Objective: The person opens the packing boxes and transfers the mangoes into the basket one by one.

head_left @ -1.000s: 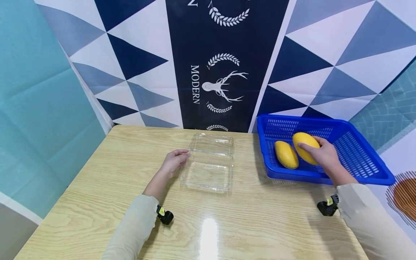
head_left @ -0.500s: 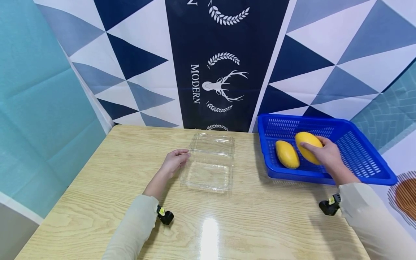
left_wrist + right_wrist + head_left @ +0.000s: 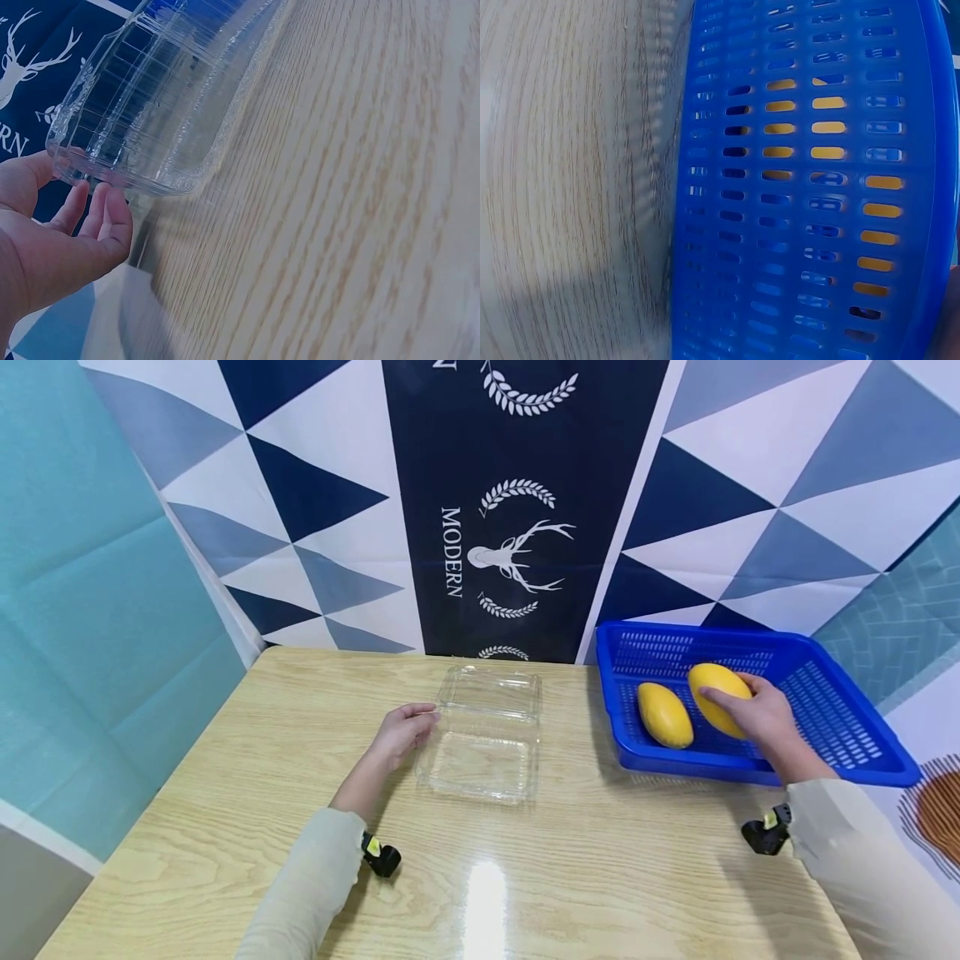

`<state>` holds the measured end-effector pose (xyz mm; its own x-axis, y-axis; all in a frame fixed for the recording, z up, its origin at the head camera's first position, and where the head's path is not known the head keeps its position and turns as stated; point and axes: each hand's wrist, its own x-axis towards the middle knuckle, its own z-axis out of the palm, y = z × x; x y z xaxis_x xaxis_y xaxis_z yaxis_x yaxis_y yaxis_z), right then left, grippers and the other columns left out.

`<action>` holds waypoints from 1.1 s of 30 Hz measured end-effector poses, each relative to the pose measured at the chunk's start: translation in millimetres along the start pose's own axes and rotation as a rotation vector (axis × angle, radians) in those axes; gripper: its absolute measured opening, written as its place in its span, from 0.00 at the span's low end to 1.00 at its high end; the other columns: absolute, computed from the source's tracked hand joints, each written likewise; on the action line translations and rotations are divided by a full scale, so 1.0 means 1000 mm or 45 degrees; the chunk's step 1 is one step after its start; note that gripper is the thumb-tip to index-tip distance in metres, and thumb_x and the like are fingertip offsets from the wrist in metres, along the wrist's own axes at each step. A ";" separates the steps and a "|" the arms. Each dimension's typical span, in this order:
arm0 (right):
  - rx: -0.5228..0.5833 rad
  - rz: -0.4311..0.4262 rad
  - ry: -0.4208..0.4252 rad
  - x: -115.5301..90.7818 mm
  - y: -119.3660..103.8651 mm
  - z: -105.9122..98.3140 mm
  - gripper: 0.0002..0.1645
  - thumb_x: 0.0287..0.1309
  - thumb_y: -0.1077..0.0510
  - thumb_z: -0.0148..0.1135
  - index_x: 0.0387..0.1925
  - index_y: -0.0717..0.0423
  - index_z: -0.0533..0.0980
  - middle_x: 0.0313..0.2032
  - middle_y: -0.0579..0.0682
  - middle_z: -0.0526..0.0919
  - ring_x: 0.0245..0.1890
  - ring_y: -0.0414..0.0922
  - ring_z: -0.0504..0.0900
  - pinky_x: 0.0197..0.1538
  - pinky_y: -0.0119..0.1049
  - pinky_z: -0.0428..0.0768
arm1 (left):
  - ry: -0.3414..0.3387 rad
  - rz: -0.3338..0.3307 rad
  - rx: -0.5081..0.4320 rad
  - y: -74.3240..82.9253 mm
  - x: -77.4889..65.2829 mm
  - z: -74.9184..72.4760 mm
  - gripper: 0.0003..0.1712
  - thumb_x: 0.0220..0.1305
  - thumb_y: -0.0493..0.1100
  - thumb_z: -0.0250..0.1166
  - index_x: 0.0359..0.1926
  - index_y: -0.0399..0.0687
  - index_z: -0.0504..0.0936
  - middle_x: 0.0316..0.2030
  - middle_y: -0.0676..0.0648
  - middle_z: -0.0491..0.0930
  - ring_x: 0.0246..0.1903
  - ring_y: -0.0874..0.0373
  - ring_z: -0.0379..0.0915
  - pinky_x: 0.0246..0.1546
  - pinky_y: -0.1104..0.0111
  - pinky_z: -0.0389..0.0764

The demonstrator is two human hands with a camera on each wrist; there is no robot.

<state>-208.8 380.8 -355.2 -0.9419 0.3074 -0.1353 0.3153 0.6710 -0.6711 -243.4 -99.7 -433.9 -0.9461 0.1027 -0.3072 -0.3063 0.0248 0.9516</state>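
Observation:
In the head view my right hand [image 3: 767, 717] grips a yellow mango [image 3: 718, 700] over the blue plastic basket [image 3: 862, 714]. A second mango [image 3: 665, 716] lies in the basket to its left. The right wrist view is mostly the basket's slotted wall [image 3: 787, 225], with yellow showing through the slots. At the table's middle a clear plastic clamshell container [image 3: 480, 760] lies with its lid [image 3: 491, 691] folded back. My left hand [image 3: 403, 735] pinches its left edge near the hinge. The left wrist view shows the fingers [image 3: 112, 225] curled at the container's rim.
The wooden table [image 3: 225, 827] ends at a patterned cloth wall [image 3: 337, 468] at the back. A teal cloth [image 3: 97, 593] hangs on the left. Black wrist cameras [image 3: 382, 858] are strapped to both forearms.
My right hand has shifted slightly to the right with the mango over the basket. The left hand and the container have stayed in place.

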 end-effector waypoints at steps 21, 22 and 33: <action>-0.026 0.039 -0.001 0.004 0.010 -0.006 0.59 0.56 0.27 0.47 0.69 0.70 0.47 0.59 0.73 0.61 0.48 0.63 0.68 0.36 0.41 0.75 | -0.005 -0.022 -0.005 0.000 0.001 -0.001 0.24 0.63 0.40 0.60 0.59 0.38 0.71 0.39 0.51 0.74 0.33 0.61 0.69 0.35 0.74 0.72; -0.023 0.041 0.000 0.005 0.010 -0.006 0.60 0.55 0.27 0.47 0.69 0.70 0.47 0.59 0.73 0.61 0.48 0.63 0.68 0.36 0.41 0.74 | -0.003 -0.021 -0.004 0.000 0.001 -0.001 0.24 0.63 0.40 0.60 0.59 0.38 0.71 0.39 0.51 0.75 0.33 0.61 0.69 0.35 0.74 0.72; -0.027 0.052 -0.014 0.007 0.011 -0.006 0.60 0.56 0.27 0.47 0.69 0.70 0.46 0.59 0.73 0.60 0.48 0.63 0.67 0.37 0.43 0.74 | 0.002 -0.018 0.016 0.000 0.001 -0.001 0.22 0.63 0.41 0.60 0.57 0.40 0.72 0.37 0.51 0.74 0.31 0.62 0.68 0.32 0.73 0.71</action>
<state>-210.7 394.8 -359.1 -0.9295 0.3273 -0.1699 0.3555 0.6724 -0.6493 -244.7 -100.8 -434.0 -0.9419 0.1003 -0.3207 -0.3183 0.0389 0.9472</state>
